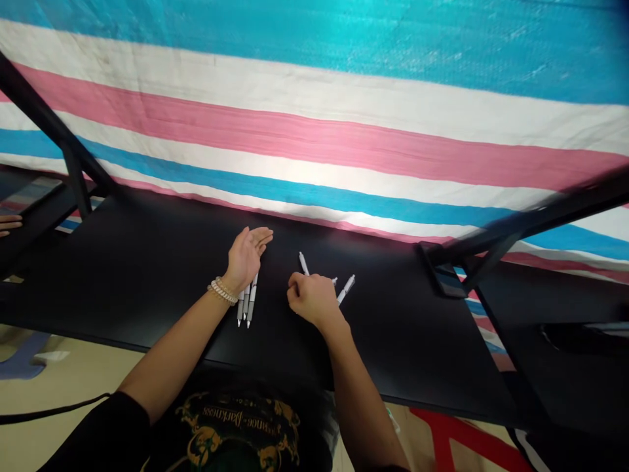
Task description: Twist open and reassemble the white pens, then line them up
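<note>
On the black table [393,347], several white pens [252,301] with grey grips lie side by side, tips toward me. Over their upper ends is my left hand [246,259], on its edge with fingers stretched out, holding nothing. To the right, my right hand [314,298] is closed, fingers curled down among other white pens. One pen [303,263] sticks out beyond its knuckles, and another pen [346,288] slants out on its right side. A third shows only a small end. The fingers seem to grip a pen, though their tips are hidden.
A striped blue, white and pink sheet [319,144] hangs behind the table. Black slanted posts stand at left [54,124] and right [531,216]. A dark flat object [445,272] sits by the right post. Another person's hand [10,224] shows at far left.
</note>
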`<state>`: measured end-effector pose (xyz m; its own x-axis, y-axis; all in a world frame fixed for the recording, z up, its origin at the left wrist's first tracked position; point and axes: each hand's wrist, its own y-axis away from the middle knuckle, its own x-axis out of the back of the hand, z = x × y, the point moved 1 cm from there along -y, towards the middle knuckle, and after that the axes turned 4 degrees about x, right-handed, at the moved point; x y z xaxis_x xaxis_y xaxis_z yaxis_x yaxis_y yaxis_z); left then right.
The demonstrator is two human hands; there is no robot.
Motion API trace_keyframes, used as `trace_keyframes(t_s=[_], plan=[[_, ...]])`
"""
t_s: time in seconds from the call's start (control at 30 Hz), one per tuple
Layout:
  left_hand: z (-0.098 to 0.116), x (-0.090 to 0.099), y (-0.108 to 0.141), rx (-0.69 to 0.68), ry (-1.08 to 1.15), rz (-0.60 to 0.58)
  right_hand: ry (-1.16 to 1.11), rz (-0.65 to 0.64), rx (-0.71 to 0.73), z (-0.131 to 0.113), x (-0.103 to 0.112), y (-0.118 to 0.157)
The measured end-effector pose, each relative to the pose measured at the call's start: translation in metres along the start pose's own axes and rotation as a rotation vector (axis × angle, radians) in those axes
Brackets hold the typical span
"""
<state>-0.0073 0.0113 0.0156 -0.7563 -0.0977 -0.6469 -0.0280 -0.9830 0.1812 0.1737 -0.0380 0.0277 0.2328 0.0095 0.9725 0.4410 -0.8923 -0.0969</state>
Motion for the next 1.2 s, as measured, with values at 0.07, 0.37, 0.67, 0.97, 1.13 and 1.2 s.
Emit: trace_keyframes(t_s=[0.07, 0.37, 0.67, 0.97, 1.13, 1.2], plan=[[0.004, 0.004, -0.001, -0.043, 0.016, 0.036, -0.103, 0.015, 0.081, -0.014, -0.003, -0.002], [0.005, 0.01, -0.003, -0.122, -0.025, 0.121, -0.177, -0.083, 0.223, -0.048, -0.025, -0.007], [-0.008, 0.005, 0.001, -0.109, -0.335, 0.008, -0.943, 0.143, 0.0, -0.013, -0.011, -0.01], [-0.006, -0.002, 0.008, -0.08, -0.216, -0.058, -1.195, 0.214, -0.156, -0.015, -0.014, -0.009], [-0.007, 0.003, 0.002, -0.141, -0.133, 0.085, -0.951, 0.388, -0.125, -0.017, -0.015, -0.009], [-0.009, 0.004, 0.0, -0.141, -0.118, 0.128, -0.811, 0.541, -0.084, -0.019, -0.014, -0.009]])
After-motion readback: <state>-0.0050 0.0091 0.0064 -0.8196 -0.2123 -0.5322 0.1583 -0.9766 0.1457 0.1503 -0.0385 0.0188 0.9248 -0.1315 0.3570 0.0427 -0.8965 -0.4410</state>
